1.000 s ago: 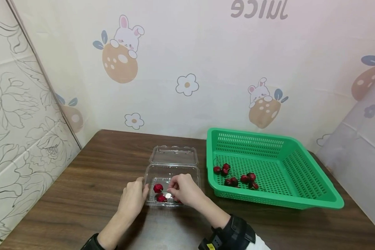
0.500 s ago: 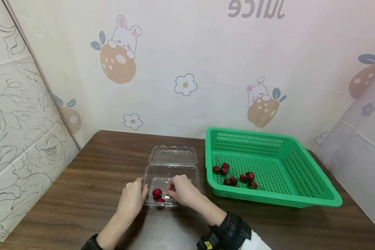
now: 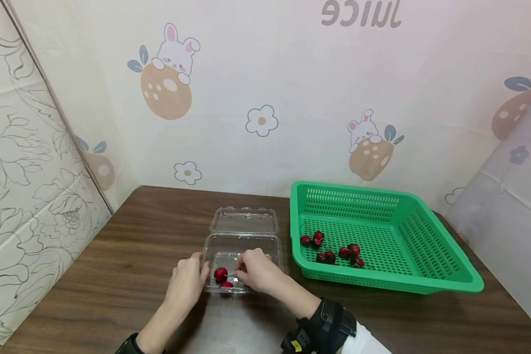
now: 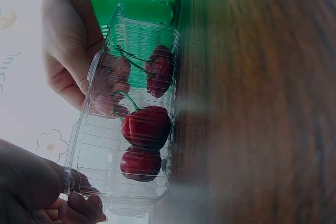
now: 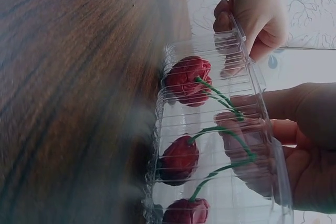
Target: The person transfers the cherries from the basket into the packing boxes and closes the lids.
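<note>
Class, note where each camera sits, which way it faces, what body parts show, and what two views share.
Head: on head, facing forward and down at box and basket; left hand, right hand and forearms show.
Left wrist: on that wrist, facing rightward across box toward basket; both hands.
Right wrist: on that wrist, facing leftward across box; both hands.
Wrist views share: box, cherries.

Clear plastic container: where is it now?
In the head view, the clear container sits on the table, left of the green basket, the left hand at its left edge.
</note>
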Demonstrator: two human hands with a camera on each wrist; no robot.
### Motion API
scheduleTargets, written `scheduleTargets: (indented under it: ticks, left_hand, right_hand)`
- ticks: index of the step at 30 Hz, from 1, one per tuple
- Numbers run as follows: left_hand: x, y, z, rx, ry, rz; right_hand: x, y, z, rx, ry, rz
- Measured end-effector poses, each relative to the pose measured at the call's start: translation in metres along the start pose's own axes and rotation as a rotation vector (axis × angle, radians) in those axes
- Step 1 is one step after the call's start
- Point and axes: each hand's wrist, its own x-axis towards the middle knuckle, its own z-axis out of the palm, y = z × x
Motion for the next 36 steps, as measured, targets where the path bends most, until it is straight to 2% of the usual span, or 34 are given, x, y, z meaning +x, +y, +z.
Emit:
scheduleTargets:
  ticks: [16, 29, 36]
  left_hand:
    - [-0.001, 0.0, -0.002, 0.0, -0.013, -0.021]
    - [0.0, -0.001, -0.003, 0.004, -0.01, -0.016]
    - [0.0, 0.001, -0.002, -0.003, -0.016, -0.012]
  right_hand:
    - [-0.012, -0.004, -0.023, -0.023, 0.06, -0.061]
    - [-0.032, -0.009, -0.059, -0.072, 0.13, -0.129]
    - [-0.041, -0.004, -0.077, -0.149, 0.141, -0.099]
